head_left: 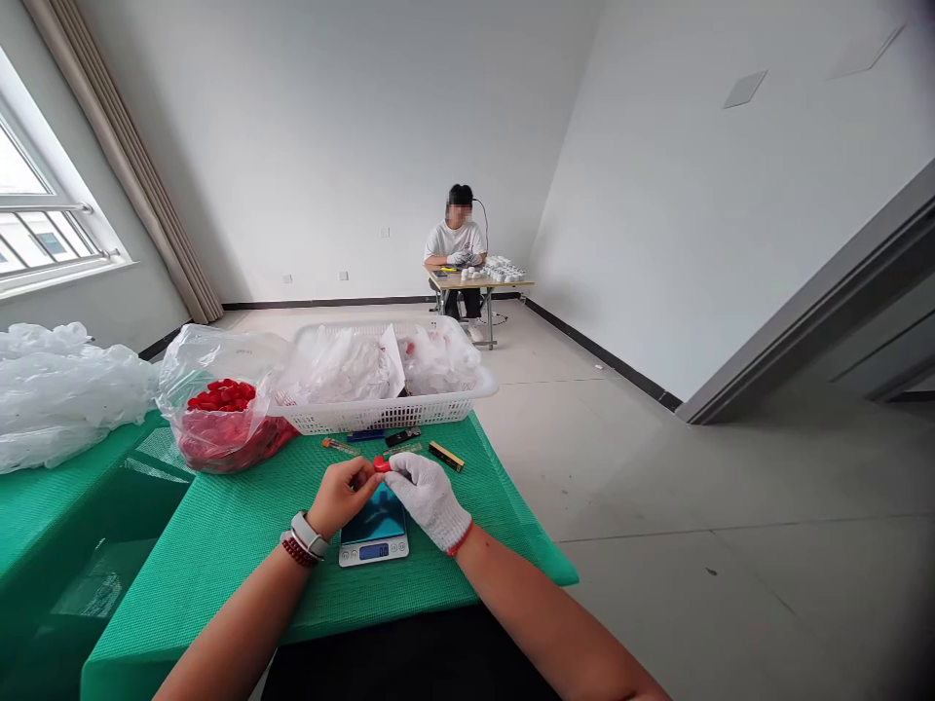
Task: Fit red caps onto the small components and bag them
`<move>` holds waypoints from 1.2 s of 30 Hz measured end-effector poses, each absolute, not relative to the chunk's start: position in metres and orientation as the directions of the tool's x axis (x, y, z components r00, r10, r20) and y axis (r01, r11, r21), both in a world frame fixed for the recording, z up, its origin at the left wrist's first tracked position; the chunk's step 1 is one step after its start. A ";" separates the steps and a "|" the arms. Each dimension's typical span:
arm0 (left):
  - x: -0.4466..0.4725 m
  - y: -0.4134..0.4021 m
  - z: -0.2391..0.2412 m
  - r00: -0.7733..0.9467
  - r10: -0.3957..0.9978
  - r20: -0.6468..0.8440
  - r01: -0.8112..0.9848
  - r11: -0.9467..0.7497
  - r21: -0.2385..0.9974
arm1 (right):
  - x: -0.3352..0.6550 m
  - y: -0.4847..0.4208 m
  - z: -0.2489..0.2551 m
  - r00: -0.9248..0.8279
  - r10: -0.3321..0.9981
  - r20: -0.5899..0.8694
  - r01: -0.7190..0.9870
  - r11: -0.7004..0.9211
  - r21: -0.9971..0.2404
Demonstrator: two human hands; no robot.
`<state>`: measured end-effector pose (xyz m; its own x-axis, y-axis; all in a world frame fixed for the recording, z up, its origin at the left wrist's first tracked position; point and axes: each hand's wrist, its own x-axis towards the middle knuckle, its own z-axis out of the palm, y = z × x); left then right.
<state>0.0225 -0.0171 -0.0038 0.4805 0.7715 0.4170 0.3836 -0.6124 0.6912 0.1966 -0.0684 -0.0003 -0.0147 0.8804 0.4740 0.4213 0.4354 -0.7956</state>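
Observation:
Between the fingertips of both hands is a small red plastic piece (381, 464); its exact kind is hard to make out. My left hand (345, 495), bare with a watch and beads at the wrist, pinches it from the left. From the right, my right hand (430, 498), in a white knit glove with a red cuff, grips it too. Both hands hover over a small digital scale (374, 551) with a shiny plate, its display seeming to read zero. Similar red pieces (223, 396) fill a clear plastic bag (211, 438) at the left.
A white plastic basket (380, 417) with bagged items stands behind the hands. Before it lie a black-and-yellow box (446, 456), a blue strip (365, 435) and a cutter-like orange item (340, 446). Clear bags (69, 394) heap at far left. A person (457, 239) sits at a far table.

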 end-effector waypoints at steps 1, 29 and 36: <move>0.022 -0.018 -0.004 0.479 0.763 0.434 0.378 -0.625 0.683 | 0.197 -0.068 -0.001 0.005 0.890 0.456 0.395 0.417 -0.818; 0.019 -0.015 -0.003 0.591 0.793 0.145 0.324 -0.398 0.859 | 0.200 -0.072 0.005 -0.234 0.846 0.480 0.447 0.532 -0.719; 0.021 -0.016 -0.001 0.580 0.795 0.176 0.330 -0.427 0.842 | 0.198 -0.071 0.003 -0.170 0.853 0.494 0.477 0.509 -0.716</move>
<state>0.0207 -0.0156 -0.0008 0.5803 0.7951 0.1761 0.3296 -0.4270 0.8420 0.1980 -0.0709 0.0028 -0.1696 0.8529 0.4938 0.4771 0.5095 -0.7161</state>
